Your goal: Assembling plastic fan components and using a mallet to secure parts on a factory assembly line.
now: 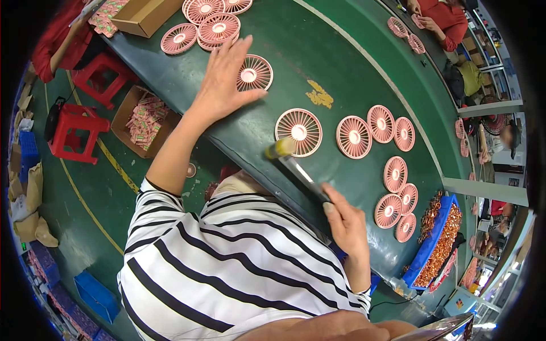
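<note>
My right hand [346, 221] is wrapped round the dark end of a mallet [305, 177]. Its yellowish head, blurred, hangs over the lower left edge of a round pink fan grille [298, 132] on the green table [335, 68]. My left hand [227, 82] reaches across with fingers spread and thumb out. Between its thumb and fingers lies another pink fan grille [254, 74], partly hidden by the hand. Whether my fingertips touch that grille, I cannot tell. Just beyond my left fingers is a pile of similar grilles [219, 27].
Several pink grilles [354, 137] lie to the right. A blue bin [435, 241] of small copper-coloured parts stands at the table's right end. On the floor at left are red stools [79, 133] and a carton [122, 120] of small packets. Co-workers sit at the far side.
</note>
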The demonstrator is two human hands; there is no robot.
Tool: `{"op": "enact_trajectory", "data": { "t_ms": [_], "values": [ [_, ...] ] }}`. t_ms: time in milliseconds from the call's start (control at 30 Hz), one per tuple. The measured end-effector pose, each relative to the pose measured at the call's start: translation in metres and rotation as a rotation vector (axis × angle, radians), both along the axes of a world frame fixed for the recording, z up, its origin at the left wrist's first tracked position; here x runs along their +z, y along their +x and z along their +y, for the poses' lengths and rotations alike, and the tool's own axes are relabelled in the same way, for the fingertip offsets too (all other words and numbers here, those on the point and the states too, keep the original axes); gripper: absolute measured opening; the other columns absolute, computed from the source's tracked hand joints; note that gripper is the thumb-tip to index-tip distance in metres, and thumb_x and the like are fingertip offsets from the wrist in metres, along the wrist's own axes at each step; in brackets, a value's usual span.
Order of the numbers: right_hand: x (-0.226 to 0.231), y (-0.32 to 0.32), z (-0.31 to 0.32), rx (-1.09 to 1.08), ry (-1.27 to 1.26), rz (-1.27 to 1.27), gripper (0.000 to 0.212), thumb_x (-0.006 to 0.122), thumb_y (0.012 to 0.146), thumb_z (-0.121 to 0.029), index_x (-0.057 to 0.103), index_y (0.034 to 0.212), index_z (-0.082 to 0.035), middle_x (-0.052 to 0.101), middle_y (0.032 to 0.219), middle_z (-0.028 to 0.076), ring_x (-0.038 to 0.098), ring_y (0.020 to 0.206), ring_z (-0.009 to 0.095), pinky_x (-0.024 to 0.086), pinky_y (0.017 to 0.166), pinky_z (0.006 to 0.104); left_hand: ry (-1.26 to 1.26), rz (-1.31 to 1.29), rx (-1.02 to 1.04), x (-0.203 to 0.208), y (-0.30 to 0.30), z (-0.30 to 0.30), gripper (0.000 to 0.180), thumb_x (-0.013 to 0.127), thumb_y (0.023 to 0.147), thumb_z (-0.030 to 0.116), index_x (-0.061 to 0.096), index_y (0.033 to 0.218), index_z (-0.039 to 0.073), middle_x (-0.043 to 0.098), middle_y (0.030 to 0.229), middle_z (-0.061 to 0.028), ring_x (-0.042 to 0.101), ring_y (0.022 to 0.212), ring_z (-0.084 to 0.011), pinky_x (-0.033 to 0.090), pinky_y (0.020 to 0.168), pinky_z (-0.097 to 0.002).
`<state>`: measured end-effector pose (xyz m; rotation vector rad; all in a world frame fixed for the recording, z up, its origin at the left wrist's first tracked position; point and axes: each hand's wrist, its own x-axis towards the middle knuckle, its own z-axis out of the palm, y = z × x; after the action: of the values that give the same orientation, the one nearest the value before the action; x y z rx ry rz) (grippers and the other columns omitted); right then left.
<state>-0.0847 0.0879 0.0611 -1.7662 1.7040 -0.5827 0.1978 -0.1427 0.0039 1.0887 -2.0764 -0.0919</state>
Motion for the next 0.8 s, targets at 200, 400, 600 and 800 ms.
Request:
{"op": "enact_trajectory", "data": {
  "t_ms": [200, 400, 600, 800],
  "values": [
    [0.000, 0.004, -0.013, -0.227, -0.106, 0.095, 0.035, 0.053, 0.096, -0.018, 0.057, 0.130, -0.010, 0.067, 0.094, 0.018, 0.065, 0.073, 0.028, 0.051, 0.069, 0.0349, 0.444, 0.202, -0.206, 0.001, -0.029, 0.042, 0.094, 0.081, 0.067, 0.028, 0.033, 0.145, 0.009, 0.054, 0.121, -0.0190, 0.053, 0.112, -0.0376, 0.040, 0.103, -0.0441],
    [0.031, 0.011, -0.014, -0.291, -0.286, -0.342, 0.039, 0.049, 0.098, -0.015, 0.052, 0.132, 0.003, 0.058, 0.078, 0.004, 0.047, 0.061, 0.006, 0.038, 0.055, 0.0197, 0.247, 0.127, -0.300, 0.000, -0.035, 0.069, 0.105, 0.084, 0.062, 0.040, 0.032, 0.145, 0.004, 0.042, 0.143, -0.0182, 0.039, 0.134, -0.0371, 0.027, 0.113, -0.0501],
    [0.021, 0.005, -0.003, -0.225, -0.199, -0.290, 0.040, 0.052, 0.097, -0.018, 0.053, 0.130, 0.005, 0.063, 0.082, 0.010, 0.057, 0.063, 0.012, 0.044, 0.057, 0.0250, 0.294, 0.073, -0.329, -0.005, -0.039, 0.078, 0.104, 0.085, 0.061, 0.036, 0.032, 0.145, 0.006, 0.046, 0.139, -0.0167, 0.043, 0.131, -0.0349, 0.027, 0.112, -0.0533],
    [0.011, 0.009, -0.008, -0.100, 0.110, 0.185, 0.037, 0.057, 0.091, -0.010, 0.057, 0.128, -0.007, 0.067, 0.103, 0.021, 0.068, 0.086, 0.034, 0.054, 0.075, 0.0372, 0.303, 0.015, -0.247, -0.009, -0.041, 0.083, 0.104, 0.083, 0.061, 0.036, 0.030, 0.146, 0.007, 0.052, 0.132, -0.0172, 0.048, 0.127, -0.0332, 0.023, 0.111, -0.0582]
  ]
}}
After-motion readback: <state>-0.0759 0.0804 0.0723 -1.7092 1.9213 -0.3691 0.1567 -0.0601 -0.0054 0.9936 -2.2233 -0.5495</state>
